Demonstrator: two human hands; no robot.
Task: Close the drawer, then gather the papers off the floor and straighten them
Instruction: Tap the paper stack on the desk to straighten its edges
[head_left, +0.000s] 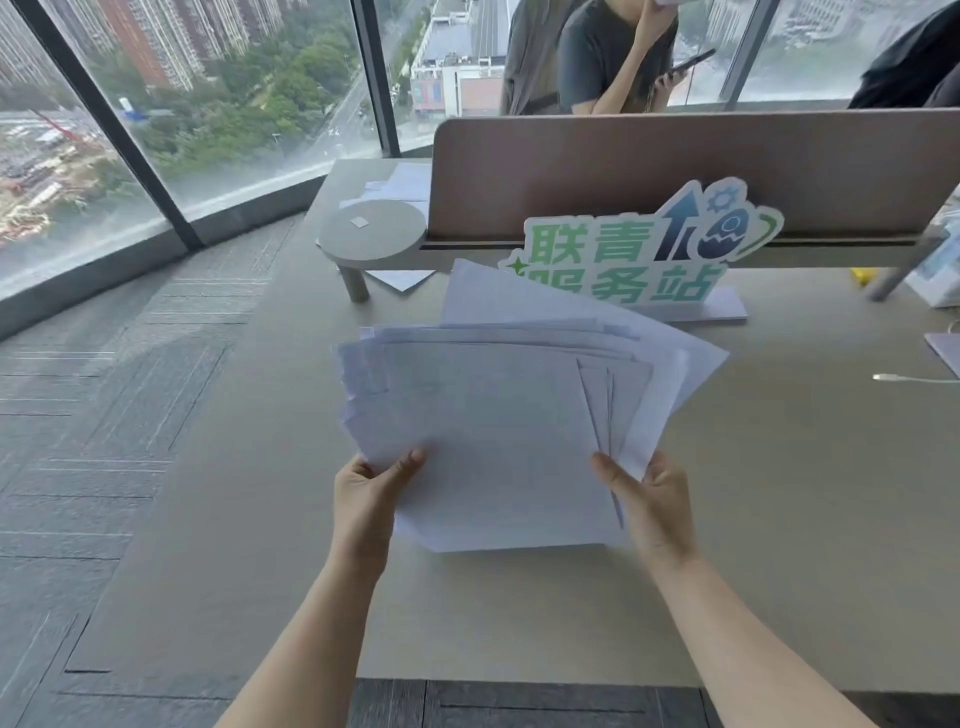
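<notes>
Loose papers (498, 447) held over the desk (779, 493)

Left hand (366, 499) and right hand (652, 506) pinch the near corners (sheets fanned, edges uneven).

Cut-out sign (639, 249), top row: 联青 in green characters with white outline
Cut-out sign, bottom row: 服务站 in green — the first character is partly hidden behind the papers (498, 426)
Sign graphics: a dark blue upward arrow, a gear, a rocket-like emblem — no lettering on them
Papers: faint print, too blurred to read
Sign stands on: the surface (779, 467), in front of the divider panel (675, 171)
</notes>
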